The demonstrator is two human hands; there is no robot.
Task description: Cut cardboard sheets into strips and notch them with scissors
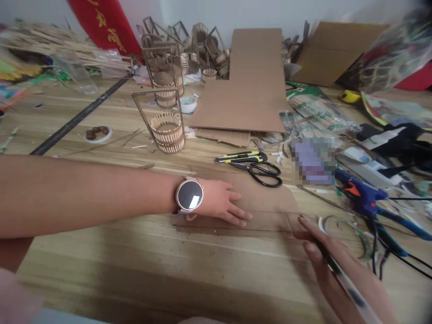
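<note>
My left hand [219, 201], a round watch on its wrist, lies flat with fingers spread on a piece of brown cardboard [263, 198]. A long line and a few short marks run across that cardboard. In my right hand [351, 274] is a slim dark-and-light pen [337, 270], gripped between thumb and fingers. Its tip is close to the cardboard's right end; whether it touches cannot be made out. Just beyond the cardboard lie black-handled scissors [265, 173] and a yellow-and-black utility knife [241, 156].
A small slatted basket with a tall handle [168, 135] stands ahead, several similar ones behind it. Large cardboard sheets [249, 103] lie beyond. A blue glue gun [364, 198] with cables is at right, pliers-like blue handles nearby. A white dish [97, 137] holds brown pieces.
</note>
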